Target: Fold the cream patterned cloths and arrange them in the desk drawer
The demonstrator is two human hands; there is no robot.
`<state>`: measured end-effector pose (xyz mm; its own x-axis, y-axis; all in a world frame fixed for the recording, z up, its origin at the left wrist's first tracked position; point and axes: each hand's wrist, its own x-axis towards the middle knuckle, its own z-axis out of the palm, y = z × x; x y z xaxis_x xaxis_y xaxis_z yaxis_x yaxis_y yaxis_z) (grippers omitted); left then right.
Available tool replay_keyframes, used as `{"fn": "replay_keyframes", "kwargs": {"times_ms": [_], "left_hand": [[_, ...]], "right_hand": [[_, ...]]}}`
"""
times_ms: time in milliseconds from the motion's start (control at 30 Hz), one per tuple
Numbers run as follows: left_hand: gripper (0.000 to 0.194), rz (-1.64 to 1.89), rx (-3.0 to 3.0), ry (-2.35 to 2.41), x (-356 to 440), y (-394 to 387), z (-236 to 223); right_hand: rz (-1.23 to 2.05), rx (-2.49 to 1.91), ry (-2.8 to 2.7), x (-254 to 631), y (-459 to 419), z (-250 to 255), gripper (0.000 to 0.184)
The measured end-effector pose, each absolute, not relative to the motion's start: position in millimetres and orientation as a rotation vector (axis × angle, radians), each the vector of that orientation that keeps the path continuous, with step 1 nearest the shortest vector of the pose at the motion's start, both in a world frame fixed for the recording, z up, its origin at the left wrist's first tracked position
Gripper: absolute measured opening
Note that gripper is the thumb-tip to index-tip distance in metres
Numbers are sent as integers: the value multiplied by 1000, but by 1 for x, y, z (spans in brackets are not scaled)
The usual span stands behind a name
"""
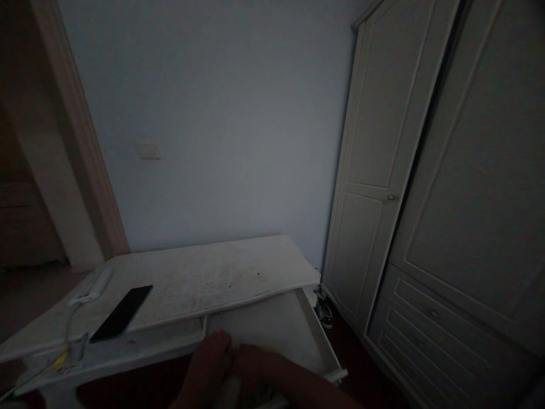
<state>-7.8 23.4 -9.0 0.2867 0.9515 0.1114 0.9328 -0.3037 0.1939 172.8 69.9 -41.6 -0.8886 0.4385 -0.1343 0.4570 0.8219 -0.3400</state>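
An open drawer (272,326) juts out from under the white desk (204,278). Over its left part, my left hand (215,352) and my right hand (251,363) are close together, with fingers curled. Something pale (230,392) shows dimly between and below them; its kind is too dark and blurred to make out. The fingertips are mostly hidden, and I cannot tell whether both hands grip the same thing.
A dark phone (122,313) lies on the desk's left part, beside a white power strip (91,284) with a cable and a yellow tie (59,360). Right of the drawer stands a white wardrobe (370,142). Some items (323,309) are in the gap between. A light switch (149,150) is on the wall.
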Motion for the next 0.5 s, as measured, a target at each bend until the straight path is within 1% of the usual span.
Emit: {"fn": "replay_keyframes", "kwargs": {"times_ms": [67, 133, 200, 300, 400, 500], "left_hand": [[20, 248, 2469, 1784, -6, 19, -4], [25, 266, 2491, 1770, -5, 15, -2], [33, 336, 2468, 1781, -5, 13, -1], [35, 394, 2380, 1790, -6, 13, 0], [34, 427, 2360, 1767, -8, 13, 0], [33, 463, 2372, 1752, -9, 14, -1]], "right_hand": [[-526, 798, 2854, 201, 71, -33, 53], [-526, 922, 2787, 232, 73, -21, 61], [-527, 1111, 2750, 262, 75, -8, 64], [-517, 1449, 2701, 300, 80, 7, 60], [-482, 1712, 2663, 318, 90, 13, 55], [-437, 1859, 2622, 310, 102, 12, 63]]}}
